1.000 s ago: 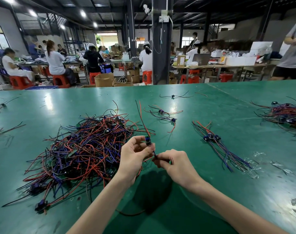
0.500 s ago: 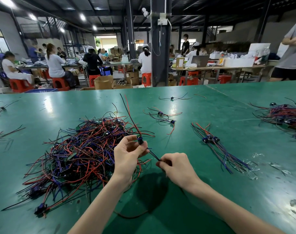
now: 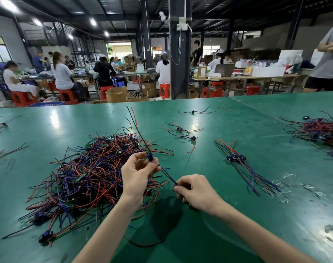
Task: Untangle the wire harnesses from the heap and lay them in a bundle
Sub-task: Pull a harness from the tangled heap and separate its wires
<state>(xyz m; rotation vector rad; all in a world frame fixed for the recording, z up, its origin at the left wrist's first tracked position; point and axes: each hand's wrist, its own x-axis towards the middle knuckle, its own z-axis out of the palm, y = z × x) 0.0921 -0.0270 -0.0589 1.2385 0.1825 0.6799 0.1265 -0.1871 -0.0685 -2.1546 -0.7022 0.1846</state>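
A tangled heap of red, black and blue wire harnesses [image 3: 89, 175] lies on the green table, left of centre. My left hand [image 3: 137, 173] is raised over the heap's right edge and pinches the dark connector of one harness [image 3: 150, 158], whose red and black wires stick up and away. My right hand [image 3: 194, 190] pinches the black lower wires of the same harness, pulled taut between both hands. A small straightened bundle of harnesses [image 3: 241, 168] lies to the right.
Loose harnesses [image 3: 182, 132] lie beyond the hands, and one more sits farther back [image 3: 193, 112]. Another large heap [image 3: 321, 132] sits at the right edge. Clear plastic scraps [image 3: 281, 188] lie near the bundle. People work at tables behind.
My left hand has lifted the connector up and away from the heap, tilting its long wires leftward, while my right hand slid along the black wires; the gap between the hands has grown.
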